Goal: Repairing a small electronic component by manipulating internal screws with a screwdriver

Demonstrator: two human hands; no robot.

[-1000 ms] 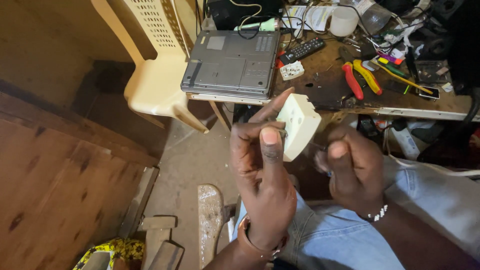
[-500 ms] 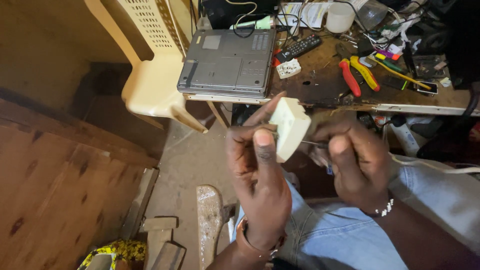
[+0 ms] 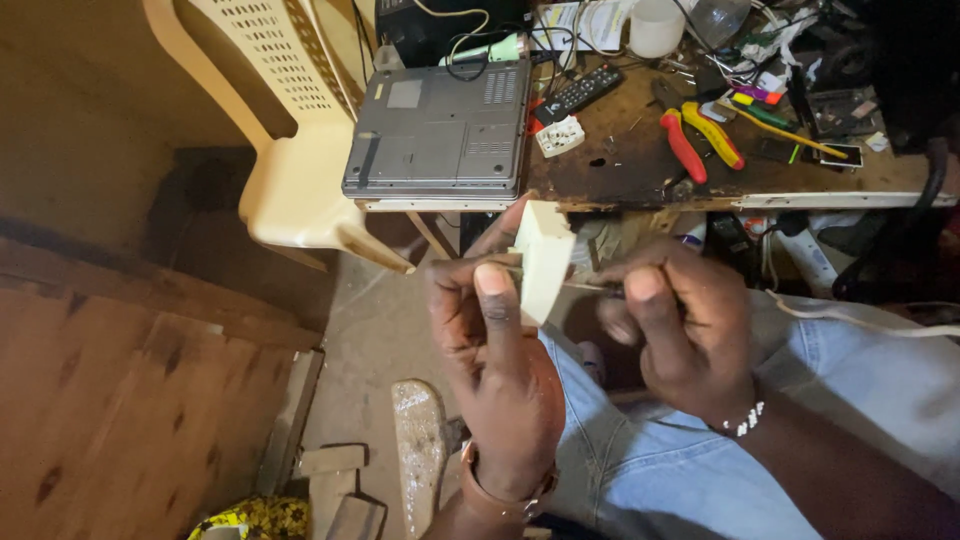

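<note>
My left hand (image 3: 497,345) grips a small cream plastic box (image 3: 541,258), thumb on its near face and fingers behind it. My right hand (image 3: 678,325) is closed around a thin metal tool (image 3: 585,286), whose shaft points left and meets the side of the box. Both hands are held above my lap in blue jeans, just in front of the table edge. The tool's handle is hidden inside my fist.
A cluttered wooden table (image 3: 640,175) holds a grey upturned laptop (image 3: 440,130), a black remote (image 3: 575,93), red and yellow pliers (image 3: 697,140) and tangled wires. A cream plastic chair (image 3: 290,150) stands left. Wooden boards (image 3: 120,400) and scraps lie on the floor.
The box has turned edge-on in my left hand and shifted slightly lower. My right hand has closed in, bringing the thin tool against the box's side.
</note>
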